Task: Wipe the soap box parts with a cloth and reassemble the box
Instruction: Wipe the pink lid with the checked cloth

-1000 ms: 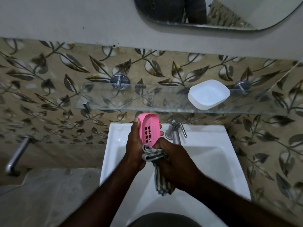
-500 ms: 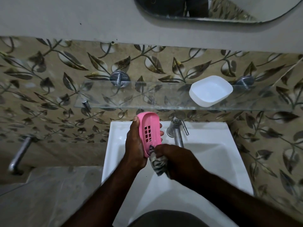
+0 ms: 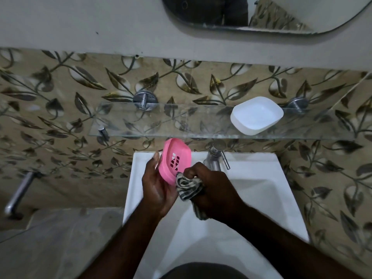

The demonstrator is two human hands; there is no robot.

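Pink tray (image 3: 174, 159) sitting tilted in left hand (image 3: 159, 189), fingers curling round its near edge, above white sink (image 3: 251, 190); right hand (image 3: 213, 190) gripping bunched striped cloth (image 3: 188, 187), pressing it against tray's near-right rim; white box base (image 3: 256, 115) resting on glass shelf (image 3: 161, 122), far right; tap (image 3: 216, 157) standing behind hands.

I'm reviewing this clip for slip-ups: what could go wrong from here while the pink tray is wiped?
The left hand holds the pink tray tilted above the sink; pressure from the cloth in the right hand might push it loose. The white dish seems close to the front edge of the glass shelf; a raised hand could knock it off.
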